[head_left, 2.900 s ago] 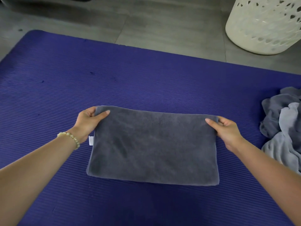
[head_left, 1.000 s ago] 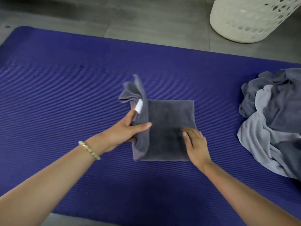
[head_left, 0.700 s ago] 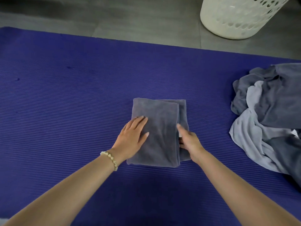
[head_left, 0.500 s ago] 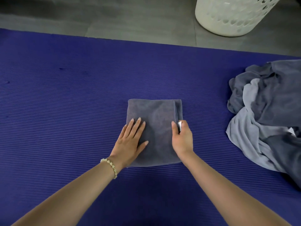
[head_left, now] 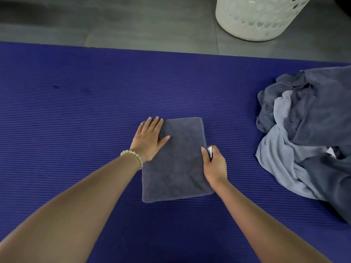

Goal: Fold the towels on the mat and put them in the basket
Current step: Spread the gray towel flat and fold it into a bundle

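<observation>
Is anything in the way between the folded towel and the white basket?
Nothing visible is. Only bare purple mat and grey floor lie between the folded towel and the basket. The pile of unfolded towels sits off to the right, beside that path. The left hand rests on the towel; the right hand pinches its edge.

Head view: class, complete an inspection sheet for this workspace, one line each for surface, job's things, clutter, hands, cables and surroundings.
Surface: ribbed purple mat.
Job's things: grey folded towel flat on the mat; unfolded towel pile on its right side; white perforated basket beyond the mat.
Clutter: nothing seen.
Hands: left hand presses flat on the folded towel's far left corner; right hand pinches its right edge.
Cables: nothing seen.
Surroundings: grey tiled floor.
</observation>
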`<state>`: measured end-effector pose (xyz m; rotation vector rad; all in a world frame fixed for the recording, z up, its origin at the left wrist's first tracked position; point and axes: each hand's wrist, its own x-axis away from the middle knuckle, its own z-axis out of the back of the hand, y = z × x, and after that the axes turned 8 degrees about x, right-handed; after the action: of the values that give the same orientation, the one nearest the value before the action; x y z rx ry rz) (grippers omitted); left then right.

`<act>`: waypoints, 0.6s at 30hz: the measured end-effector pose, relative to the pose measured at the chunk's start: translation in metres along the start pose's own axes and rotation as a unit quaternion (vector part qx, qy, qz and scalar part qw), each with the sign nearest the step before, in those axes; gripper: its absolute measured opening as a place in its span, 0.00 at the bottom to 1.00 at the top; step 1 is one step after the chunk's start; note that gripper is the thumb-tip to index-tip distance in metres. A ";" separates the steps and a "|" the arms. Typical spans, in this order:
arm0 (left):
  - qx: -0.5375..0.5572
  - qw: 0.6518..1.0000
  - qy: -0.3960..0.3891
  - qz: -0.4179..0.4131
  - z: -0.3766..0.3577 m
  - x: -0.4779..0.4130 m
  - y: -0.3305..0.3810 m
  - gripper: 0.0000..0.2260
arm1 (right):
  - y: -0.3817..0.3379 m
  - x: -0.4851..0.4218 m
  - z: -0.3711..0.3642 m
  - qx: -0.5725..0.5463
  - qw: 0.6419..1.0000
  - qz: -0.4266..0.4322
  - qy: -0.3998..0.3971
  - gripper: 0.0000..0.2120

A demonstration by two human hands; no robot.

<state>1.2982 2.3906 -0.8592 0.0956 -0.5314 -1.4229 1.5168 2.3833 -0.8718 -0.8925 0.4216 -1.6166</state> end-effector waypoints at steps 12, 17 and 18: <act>0.138 0.959 -0.214 0.128 0.084 -0.020 0.004 0.21 | 0.000 -0.004 0.010 -0.020 0.998 -0.025 -0.062 0.12; 0.177 0.914 -0.331 0.154 0.103 0.009 0.012 0.25 | -0.001 0.008 0.019 0.010 0.992 0.004 -0.123 0.09; 0.195 0.906 -0.339 0.163 0.102 0.017 0.010 0.26 | 0.000 0.014 0.021 0.031 0.992 0.021 -0.123 0.10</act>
<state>1.2671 2.4014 -0.7604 -0.1753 -1.3434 -0.9765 1.5317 2.3741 -0.8542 -1.0144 0.2154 -1.4506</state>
